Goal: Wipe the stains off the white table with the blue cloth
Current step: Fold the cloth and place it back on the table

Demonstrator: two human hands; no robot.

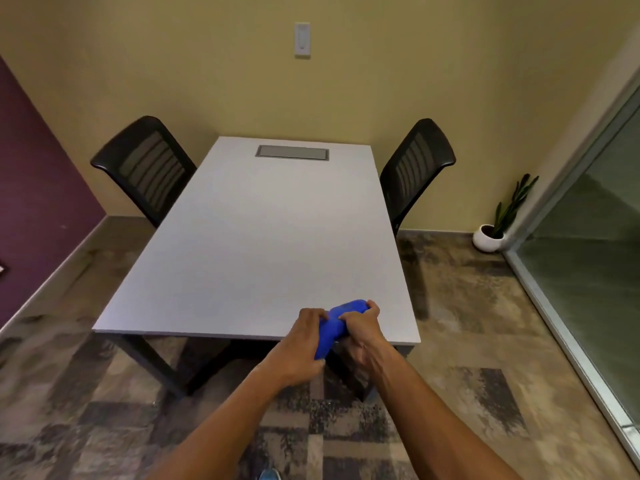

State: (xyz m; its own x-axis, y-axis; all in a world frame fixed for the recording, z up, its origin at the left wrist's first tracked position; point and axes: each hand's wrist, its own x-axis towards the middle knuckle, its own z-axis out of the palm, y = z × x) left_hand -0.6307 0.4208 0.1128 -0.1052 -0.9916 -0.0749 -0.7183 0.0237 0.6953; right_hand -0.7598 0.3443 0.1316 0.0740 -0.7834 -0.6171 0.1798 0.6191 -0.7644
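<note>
Both hands grip a bunched blue cloth above the near right edge of the white bench. The left hand closes around the cloth's lower end; the right hand clasps its upper end, fingers curled over it. No stains can be made out on the benchtop. A black chair stands at each far side.
</note>
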